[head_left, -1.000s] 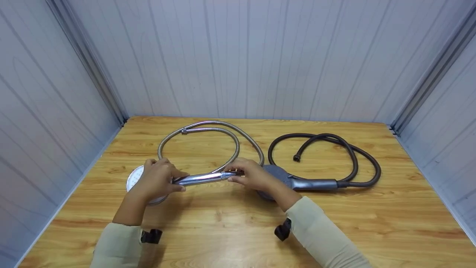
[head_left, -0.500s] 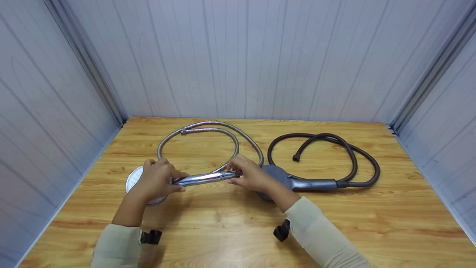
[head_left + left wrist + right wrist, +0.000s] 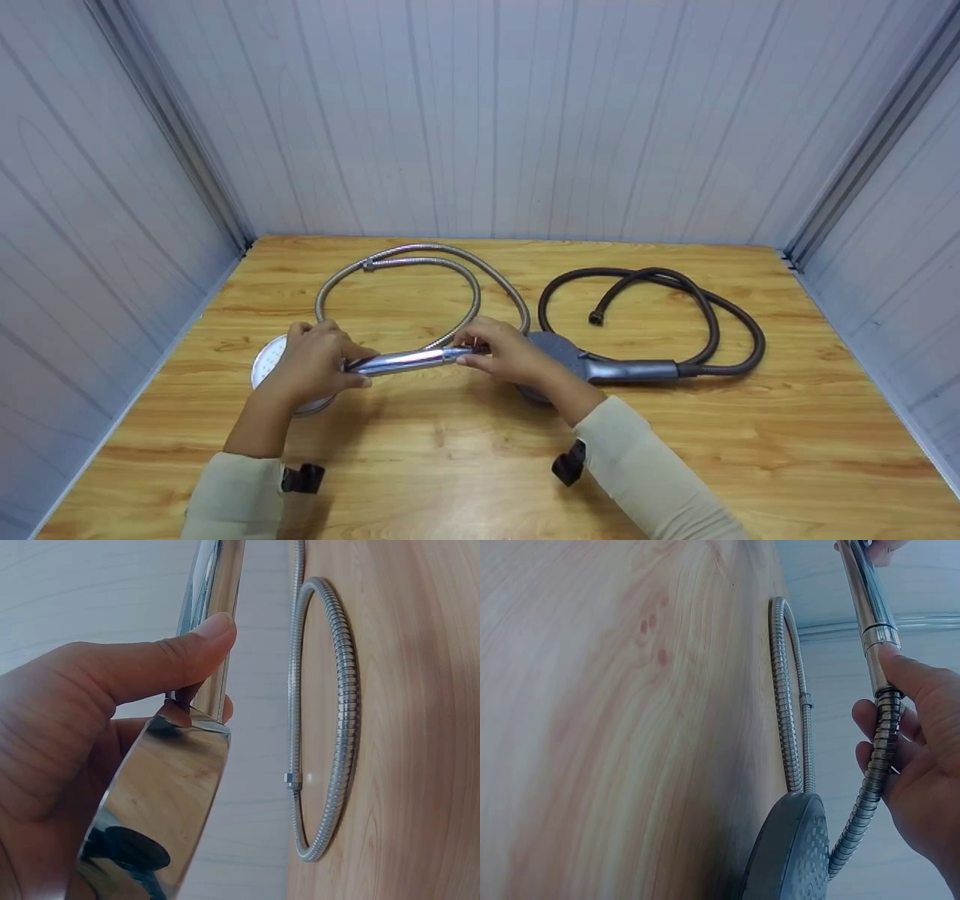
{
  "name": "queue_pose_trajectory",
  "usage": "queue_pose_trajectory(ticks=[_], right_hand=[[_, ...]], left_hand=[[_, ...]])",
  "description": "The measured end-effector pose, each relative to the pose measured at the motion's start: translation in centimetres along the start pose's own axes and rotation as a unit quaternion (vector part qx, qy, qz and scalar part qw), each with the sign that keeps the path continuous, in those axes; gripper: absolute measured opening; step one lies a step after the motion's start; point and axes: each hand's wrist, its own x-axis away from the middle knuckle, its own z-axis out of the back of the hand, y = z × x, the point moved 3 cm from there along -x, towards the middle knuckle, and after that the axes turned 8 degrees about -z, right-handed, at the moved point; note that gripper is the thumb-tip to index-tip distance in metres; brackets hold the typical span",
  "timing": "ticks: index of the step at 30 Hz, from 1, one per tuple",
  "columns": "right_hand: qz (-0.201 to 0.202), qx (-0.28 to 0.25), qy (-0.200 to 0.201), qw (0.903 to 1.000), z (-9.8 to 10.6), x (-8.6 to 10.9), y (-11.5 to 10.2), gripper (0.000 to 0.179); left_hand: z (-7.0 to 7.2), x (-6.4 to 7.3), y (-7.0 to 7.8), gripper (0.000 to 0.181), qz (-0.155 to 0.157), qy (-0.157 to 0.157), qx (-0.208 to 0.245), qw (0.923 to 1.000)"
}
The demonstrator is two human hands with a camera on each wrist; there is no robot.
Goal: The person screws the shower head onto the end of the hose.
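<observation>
My left hand grips a chrome shower head where its handle meets the head, thumb along the handle in the left wrist view. The head's round white face shows partly behind that hand. At the handle's other end, my right hand pinches the collar of the silver shower hose. Seen from the right wrist, the thumb lies on the collar and the fingers pass behind the ribbed hose, which is joined to the handle. The handle is held raised off the table.
A dark grey shower head lies on the wooden table, partly under my right forearm. Its black hose coils behind it. The silver hose's loose end nut rests at the back left. White panel walls enclose three sides.
The right fingers have shifted slightly on the collar. My left hand keeps its grip on the shower head, and the view has drifted a little.
</observation>
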Motion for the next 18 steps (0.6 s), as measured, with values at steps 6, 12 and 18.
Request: queue_pose_trajectory(ticks=[6, 12, 18], right_hand=[[-0.012, -0.009, -0.01, 0.9998, -0.01, -0.02, -0.03, 0.017], [-0.005, 0.004, 0.005, 1.0, -0.09, -0.05, -0.25, 0.032], [0.006, 0.012, 0.031, 0.9994, -0.13, -0.07, -0.46, 0.025]], left_hand=[[0.11, 0.05, 0.03, 0.034, 0.002, -0.002, 0.004, 1.0], [0.19, -0.04, 0.06, 0.034, 0.002, -0.002, 0.006, 1.0], [0.22, -0.1, 0.02, 0.034, 0.002, -0.002, 0.006, 1.0]])
